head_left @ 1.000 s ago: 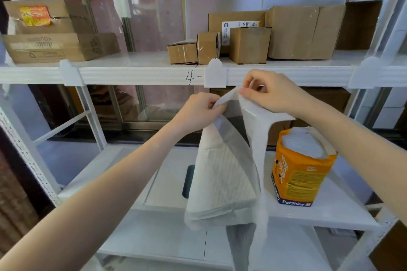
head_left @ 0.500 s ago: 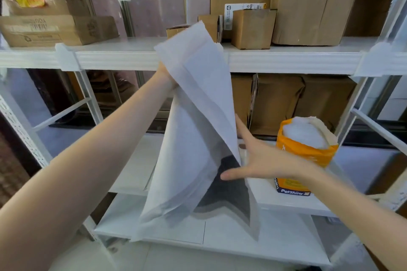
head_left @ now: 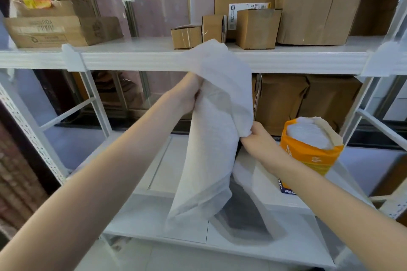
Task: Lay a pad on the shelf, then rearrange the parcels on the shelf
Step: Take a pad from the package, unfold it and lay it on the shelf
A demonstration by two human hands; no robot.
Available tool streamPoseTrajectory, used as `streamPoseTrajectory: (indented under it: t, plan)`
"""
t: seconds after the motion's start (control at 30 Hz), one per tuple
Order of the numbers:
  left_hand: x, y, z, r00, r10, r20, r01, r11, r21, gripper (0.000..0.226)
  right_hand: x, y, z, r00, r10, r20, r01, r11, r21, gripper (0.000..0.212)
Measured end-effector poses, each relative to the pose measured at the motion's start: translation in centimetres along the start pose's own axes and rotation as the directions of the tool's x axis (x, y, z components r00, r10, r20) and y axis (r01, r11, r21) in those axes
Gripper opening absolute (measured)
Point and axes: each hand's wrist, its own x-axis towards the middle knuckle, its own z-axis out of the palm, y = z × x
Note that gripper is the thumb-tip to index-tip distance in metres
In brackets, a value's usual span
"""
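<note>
A white pad [head_left: 211, 134] hangs half unfolded in front of the white shelf unit, its top reaching the upper shelf's front edge [head_left: 136, 59]. My left hand [head_left: 189, 92] grips the pad's left side just below that edge. Lower and to the right, my right hand [head_left: 257, 138] pinches another fold of it. Several brown cardboard parcels [head_left: 257, 26] stand in a cluster on the upper shelf right of centre, the smallest [head_left: 186, 36] nearest the pad. Two flat cartons [head_left: 55, 28] are stacked at the shelf's left end.
An open orange bag of pads [head_left: 308, 152] stands on the middle shelf [head_left: 163, 160] beside my right forearm. Larger brown boxes [head_left: 308, 99] sit behind it. A lower shelf [head_left: 187, 233] shows below. White uprights frame both sides, and glass backs the left.
The pad has dropped from above the upper shelf edge and bunched up. My right hand, open against the pad before, now pinches a fold. My left hand stays high.
</note>
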Motion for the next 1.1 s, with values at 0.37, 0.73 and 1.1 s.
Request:
streamPoseTrajectory:
  t: [0.37,0.73,1.1]
  plan:
    - [-1.8,-5.7,0.2,0.993,0.069,-0.100,-0.026,0.924,0.382,0.040,2.0,-1.1,-2.9,0.973,0.209,-0.102,-0.142,0.881,0.451,0.027]
    - [-5.0,-8.8,2.5,0.862,-0.152,0.483,-0.307,0.602,0.737,0.128,2.6,0.4,-3.0,0.961,0.271,-0.063,-0.215,0.866,0.452,0.023]
    - [-2.1,-9.5,-0.3,0.908,-0.208,0.363,-0.115,0.711,0.693,0.056,2.1,2.4,-5.4,0.963,0.270,-0.003,-0.267,0.953,0.140,0.037]
